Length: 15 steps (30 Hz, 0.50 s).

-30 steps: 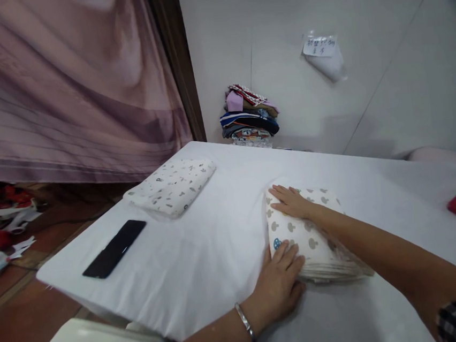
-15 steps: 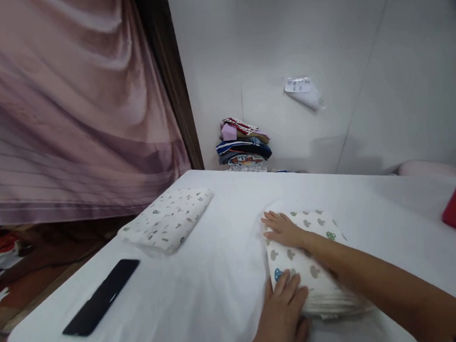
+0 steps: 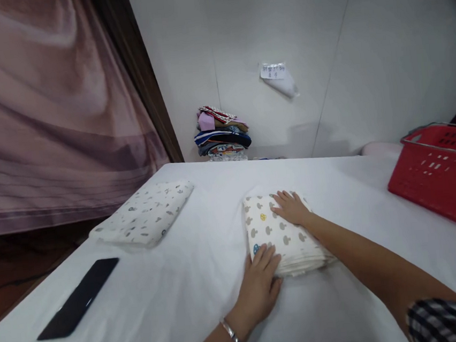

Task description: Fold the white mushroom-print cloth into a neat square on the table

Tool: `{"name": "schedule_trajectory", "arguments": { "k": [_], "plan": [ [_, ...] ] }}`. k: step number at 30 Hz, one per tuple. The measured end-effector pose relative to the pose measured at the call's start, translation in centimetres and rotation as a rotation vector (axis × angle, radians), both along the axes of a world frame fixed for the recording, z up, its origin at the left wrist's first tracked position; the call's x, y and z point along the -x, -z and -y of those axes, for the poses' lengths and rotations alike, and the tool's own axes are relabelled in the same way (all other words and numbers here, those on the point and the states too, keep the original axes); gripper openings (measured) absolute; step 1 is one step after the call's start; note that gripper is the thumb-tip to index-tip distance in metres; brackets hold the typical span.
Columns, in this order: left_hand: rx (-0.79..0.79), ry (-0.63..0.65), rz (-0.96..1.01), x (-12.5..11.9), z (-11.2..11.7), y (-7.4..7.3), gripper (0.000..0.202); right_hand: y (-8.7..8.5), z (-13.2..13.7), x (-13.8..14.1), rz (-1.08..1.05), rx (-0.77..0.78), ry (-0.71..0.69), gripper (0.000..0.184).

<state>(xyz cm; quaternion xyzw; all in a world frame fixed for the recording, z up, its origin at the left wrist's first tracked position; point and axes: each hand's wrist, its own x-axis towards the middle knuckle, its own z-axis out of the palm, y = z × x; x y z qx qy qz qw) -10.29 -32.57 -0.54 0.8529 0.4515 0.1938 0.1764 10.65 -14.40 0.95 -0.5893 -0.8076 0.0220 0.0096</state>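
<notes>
A folded white cloth point(image 3: 276, 233) with a mushroom print lies on the white-covered table in front of me, its layers showing along the near edge. My right hand point(image 3: 290, 208) rests flat on its far right part, fingers spread. At the near left corner, my left hand point(image 3: 261, 283) touches the cloth with its fingers stretched over the edge; a silver bracelet circles that wrist. Farther left lies a second folded white cloth point(image 3: 147, 213) with small grey prints. Nearer to me on that side is a flat black phone-like slab point(image 3: 79, 299).
A red plastic basket point(image 3: 441, 172) with a handle stands at the right on the white sheet point(image 3: 191, 287). Beyond the far edge rises a stack of folded fabrics point(image 3: 222, 134) against the wall. A pink curtain point(image 3: 52, 102) hangs at the left.
My right hand has slid from the cloth's far left corner across to its right side. The view has turned right, bringing more of the red basket in. My left hand stays at the near corner.
</notes>
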Motion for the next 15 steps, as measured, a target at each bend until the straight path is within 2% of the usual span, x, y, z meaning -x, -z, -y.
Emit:
{"name": "schedule_trajectory", "arguments": {
  "k": [3,7,11,15],
  "plan": [
    [-0.021,0.0,0.027,0.1,0.0,0.0,0.05,-1.4,0.8,0.4,-0.024,0.052,0.009,0.061],
    [-0.044,0.004,0.045,0.2,0.1,0.1,0.05,-2.5,5.0,0.2,-0.068,0.027,-0.023,0.066],
    [-0.054,-0.011,0.027,0.0,0.4,-0.1,0.047,-1.1,9.8,-1.2,-0.1,-0.012,-0.072,0.066],
    [-0.076,-0.027,0.007,-0.2,0.6,-1.6,0.04,0.3,11.7,-2.6,-0.133,-0.016,-0.031,0.062]
  ]
}}
